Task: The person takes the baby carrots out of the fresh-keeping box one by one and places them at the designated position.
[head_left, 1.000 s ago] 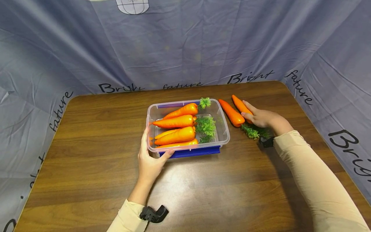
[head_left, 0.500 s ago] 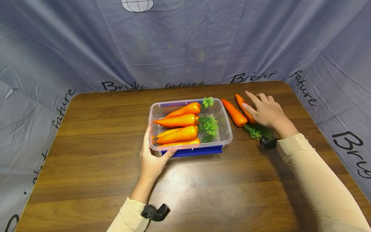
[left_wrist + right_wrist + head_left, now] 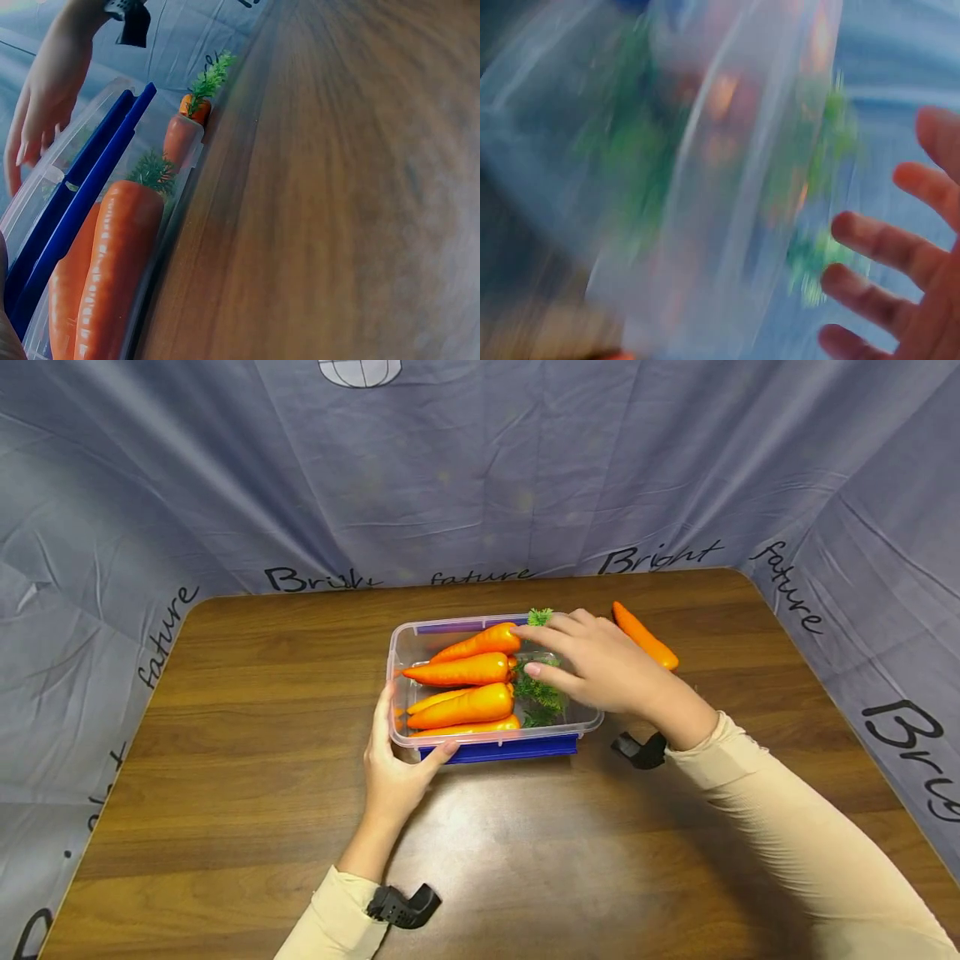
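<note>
A clear plastic container (image 3: 495, 739) with blue latches stands lidless on the table. Several glossy carrots (image 3: 457, 708) lie in it, thick ends and leafy green tops (image 3: 542, 697) towards the right. My left hand (image 3: 395, 785) grips its near left corner, thumb at the front by the blue latch (image 3: 82, 195), fingers along the left wall. Over the right end hovers my right hand (image 3: 600, 668), empty, with fingers spread apart in the right wrist view. Beyond that hand a carrot (image 3: 647, 639) lies on the table; its top is hidden behind my hand and wrist.
The wooden table (image 3: 255, 718) extends left and in front of the container. A grey-blue curtain (image 3: 480, 485) with black lettering encloses the back and sides. Black wrist cameras (image 3: 405, 907) sit at both wrists.
My right hand has let go of the far carrot and moved left over the container. That carrot's thick end lies slightly farther right. The nearer loose carrot is now hidden. My left hand keeps its grip.
</note>
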Tool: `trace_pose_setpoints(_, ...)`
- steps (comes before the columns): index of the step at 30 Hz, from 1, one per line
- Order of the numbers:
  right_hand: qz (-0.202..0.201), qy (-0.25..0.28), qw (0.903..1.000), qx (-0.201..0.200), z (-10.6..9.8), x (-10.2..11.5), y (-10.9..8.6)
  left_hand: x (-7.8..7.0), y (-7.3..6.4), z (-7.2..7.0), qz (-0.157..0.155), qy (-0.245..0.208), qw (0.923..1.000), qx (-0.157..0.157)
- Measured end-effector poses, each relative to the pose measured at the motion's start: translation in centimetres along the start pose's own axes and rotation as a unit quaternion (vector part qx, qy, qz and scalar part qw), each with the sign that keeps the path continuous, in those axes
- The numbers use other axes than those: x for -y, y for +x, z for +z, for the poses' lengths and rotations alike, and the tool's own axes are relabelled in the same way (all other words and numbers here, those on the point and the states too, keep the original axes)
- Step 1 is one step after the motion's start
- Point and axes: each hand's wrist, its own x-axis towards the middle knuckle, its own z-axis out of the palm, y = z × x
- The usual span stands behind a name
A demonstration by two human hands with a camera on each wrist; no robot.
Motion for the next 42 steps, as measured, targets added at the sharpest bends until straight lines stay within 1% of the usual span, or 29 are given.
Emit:
trace_pose_setpoints(2,-0.015,0.002,0.9994,0.032,0.4,1.1,0.5,0.0,0.0,0.0,-0.003,0.002,1.0,0.001)
trace_pose_setpoints(4,-0.031,0.003,0.9983,0.05,0.9,1.9,0.9,-0.1,0.0,0.1,-0.005,0.003,1.0,0.004)
trace_pose_setpoints(9,-0.064,-0.022,0.9955,0.066,1.8,3.1,1.6,0.0,0.0,0.2,-0.002,-0.002,0.9999,0.01)
trace_pose_setpoints(13,-0.074,-0.032,0.9934,0.082,2.0,3.6,1.9,-0.2,0.0,0.1,-0.005,-0.004,0.9999,0.01)
trace_pose_setpoints(16,-0.083,-0.031,0.9916,0.095,2.1,3.8,2.0,-0.9,0.1,0.1,-0.009,-0.006,0.9999,0.007)
trace_pose_setpoints(20,-0.091,-0.029,0.9883,0.119,2.2,4.1,2.4,-2.8,0.1,-0.1,-0.013,-0.005,0.9999,0.008)
trace_pose_setpoints(23,-0.092,-0.028,0.9865,0.133,2.3,4.2,2.8,-2.8,0.1,-0.1,-0.017,0.003,0.9998,0.009)
trace_pose_setpoints(26,-0.105,-0.027,0.9857,0.129,2.7,4.3,3.0,-1.7,0.0,0.0,-0.017,0.008,0.9998,0.007)
trace_pose_setpoints(27,-0.112,-0.03,0.9856,0.123,2.8,4.3,3.0,-1.2,0.0,0.1,-0.017,0.01,0.9998,0.006)
trace_pose_setpoints(30,-0.136,-0.035,0.9852,0.098,3.3,4.4,3.0,-0.5,-0.1,0.1,-0.012,0.01,0.9999,0.005)
trace_pose_setpoints(32,-0.146,-0.046,0.9847,0.083,3.6,4.6,3.1,-0.2,-0.1,0.1,-0.009,0.01,0.9999,0.004)
trace_pose_setpoints(37,-0.159,-0.069,0.9822,0.073,4.0,4.8,3.3,-0.1,-0.1,0.0,-0.004,0.011,0.9999,0.001)
trace_pose_setpoints(42,-0.175,-0.05,0.9798,0.084,4.2,4.6,3.6,-0.1,-0.1,-0.1,-0.009,0.011,0.9999,0.003)
